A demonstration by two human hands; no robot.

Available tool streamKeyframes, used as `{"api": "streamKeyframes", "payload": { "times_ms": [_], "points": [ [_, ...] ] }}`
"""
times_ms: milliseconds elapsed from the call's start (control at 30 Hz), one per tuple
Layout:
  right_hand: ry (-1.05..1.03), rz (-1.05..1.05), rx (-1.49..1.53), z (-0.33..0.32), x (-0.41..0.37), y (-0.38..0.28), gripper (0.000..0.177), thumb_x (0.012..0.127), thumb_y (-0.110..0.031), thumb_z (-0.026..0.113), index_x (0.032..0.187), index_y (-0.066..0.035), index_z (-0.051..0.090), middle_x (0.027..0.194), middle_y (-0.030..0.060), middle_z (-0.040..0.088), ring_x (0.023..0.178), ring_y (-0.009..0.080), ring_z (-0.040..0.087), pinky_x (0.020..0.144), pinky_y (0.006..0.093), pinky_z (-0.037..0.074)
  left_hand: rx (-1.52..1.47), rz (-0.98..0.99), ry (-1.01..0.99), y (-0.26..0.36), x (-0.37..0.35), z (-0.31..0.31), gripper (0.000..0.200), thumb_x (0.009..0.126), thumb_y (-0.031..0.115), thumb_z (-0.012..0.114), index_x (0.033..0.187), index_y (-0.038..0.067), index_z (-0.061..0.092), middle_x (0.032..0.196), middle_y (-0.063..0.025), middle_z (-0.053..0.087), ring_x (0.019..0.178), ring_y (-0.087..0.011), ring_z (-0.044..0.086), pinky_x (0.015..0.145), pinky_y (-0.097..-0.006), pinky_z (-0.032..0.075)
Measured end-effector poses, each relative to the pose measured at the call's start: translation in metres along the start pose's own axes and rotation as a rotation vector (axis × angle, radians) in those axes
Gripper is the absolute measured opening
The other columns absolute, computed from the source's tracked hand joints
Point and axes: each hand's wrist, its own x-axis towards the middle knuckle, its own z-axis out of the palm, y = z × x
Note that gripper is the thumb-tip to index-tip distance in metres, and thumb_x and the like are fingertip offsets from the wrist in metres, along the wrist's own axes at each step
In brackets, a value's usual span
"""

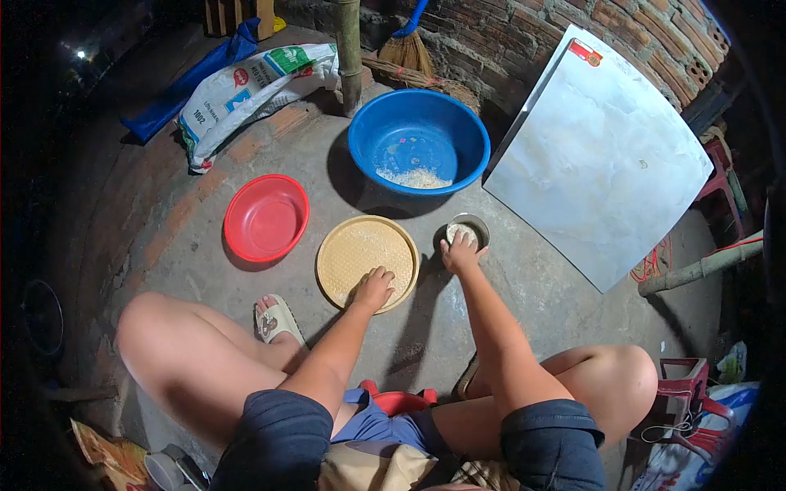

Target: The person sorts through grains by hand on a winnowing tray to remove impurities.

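A round tan tray (352, 245) lies on the floor in front of me, with some pale grains scattered on it. My left hand (374, 288) rests on its near right part, fingers spread. To the right stands a small metal bowl (473, 219) with white rice (461, 232) in it. My right hand (464, 254) is at the bowl's near side, its spread fingers reaching over the rim onto the rice; the fingertips are partly hidden. Behind the bowl, a large blue basin (419, 106) holds a heap of rice (417, 177) at its near side.
A red basin (266, 219) sits left of the tray. A large pale marbled panel (606, 155) leans at the right. Farther back are a white printed sack (246, 98), a bamboo post (349, 57) and a broom (407, 53). My sandalled foot (278, 319) is near the tray.
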Motion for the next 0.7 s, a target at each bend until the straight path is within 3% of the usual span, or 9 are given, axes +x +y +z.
{"api": "streamKeyframes", "payload": {
  "times_ms": [200,300,333,400,433,500,567,600,700],
  "points": [
    [0.411,-0.248,-0.072,0.026,-0.022,-0.016,0.062,0.082,-0.035,0.052,0.132,-0.004,0.032,0.136,0.0177,0.032,0.126,0.0374,0.028,0.1,0.0618,0.012,-0.085,-0.085,0.094,-0.009,0.005,0.011,0.018,0.073,0.002,0.056,0.091,0.004,0.056,0.091,-0.0139,0.054,0.092,-0.0311,0.053,0.079,-0.0381,0.044],
    [0.389,-0.322,0.033,0.017,-0.022,-0.03,0.052,0.08,-0.028,0.055,0.124,-0.004,0.041,0.128,0.0168,0.039,0.12,0.0353,0.034,0.098,0.058,0.02,-0.11,-0.071,0.134,-0.014,0.009,0.015,0.016,0.07,-0.001,0.057,0.085,0.003,0.057,0.083,-0.0145,0.056,0.084,-0.0317,0.055,0.074,-0.0374,0.046],
    [0.456,-0.391,0.06,0.012,-0.025,-0.034,0.039,0.079,-0.022,0.057,0.113,-0.004,0.05,0.111,0.0161,0.05,0.106,0.0345,0.045,0.092,0.0511,0.032,-0.177,-0.116,0.184,-0.016,0.012,0.017,0.015,0.068,-0.002,0.058,0.082,0.003,0.057,0.081,-0.0138,0.057,0.079,-0.0298,0.056,0.072,-0.0363,0.046],
    [0.439,-0.39,0.21,0.019,-0.02,-0.042,0.035,0.078,-0.022,0.057,0.108,-0.003,0.053,0.103,0.0163,0.052,0.097,0.0347,0.048,0.086,0.0483,0.037,-0.243,-0.161,0.236,-0.019,0.021,0.021,0.014,0.067,-0.003,0.059,0.08,0.002,0.057,0.078,-0.0131,0.058,0.073,-0.0279,0.058,0.069,-0.0353,0.047],
    [0.418,-0.387,0.362,0.027,-0.015,-0.046,0.031,0.078,-0.021,0.057,0.103,-0.003,0.055,0.095,0.0164,0.055,0.088,0.0349,0.052,0.081,0.0454,0.041,-0.411,-0.339,0.302,-0.019,0.03,0.021,0.015,0.067,-0.003,0.06,0.08,0.002,0.056,0.077,-0.0118,0.059,0.07,-0.0247,0.058,0.067,-0.0338,0.048],
    [0.321,-0.28,0.495,0.053,0.002,-0.051,0.033,0.083,-0.027,0.051,0.095,0.003,0.057,0.085,0.0158,0.056,0.083,0.0306,0.055,0.078,0.0407,0.044,-0.579,-0.519,0.367,-0.016,0.046,0.017,0.016,0.067,-0.003,0.061,0.08,0.002,0.056,0.077,-0.0104,0.06,0.067,-0.0215,0.059,0.066,-0.0322,0.048],
    [-0.305,0.205,1.159,0.088,0.026,-0.05,0.043,0.09,-0.034,0.04,0.098,0.005,0.055,0.086,0.0161,0.057,0.08,0.0272,0.057,0.075,0.0418,0.045,-0.807,-0.391,0.516,-0.004,0.061,0.005,0.015,0.07,-0.002,0.062,0.083,0.002,0.056,0.077,-0.0068,0.061,0.068,-0.0149,0.059,0.065,-0.0289,0.048],
    [-0.567,0.194,1.401,0.076,0.018,-0.051,0.05,0.092,-0.038,0.031,0.1,0.006,0.052,0.09,0.0181,0.058,0.083,0.0274,0.058,0.075,0.0424,0.046,-0.952,-0.357,0.431,0.005,0.067,-0.001,0.015,0.07,-0.002,0.062,0.084,0.002,0.057,0.076,-0.0059,0.06,0.069,-0.0144,0.059,0.064,-0.0285,0.049],
    [-0.616,0.234,1.844,0.072,0.018,-0.06,0.042,0.091,-0.032,0.032,0.1,0.005,0.051,0.09,0.0181,0.057,0.08,0.0296,0.058,0.073,0.0431,0.046,-1.067,-0.214,0.207,0.033,0.077,-0.01,0.016,0.072,-0.001,0.06,0.088,0.002,0.058,0.078,-0.0069,0.061,0.07,-0.0152,0.06,0.064,-0.0287,0.049]
  ]
}}
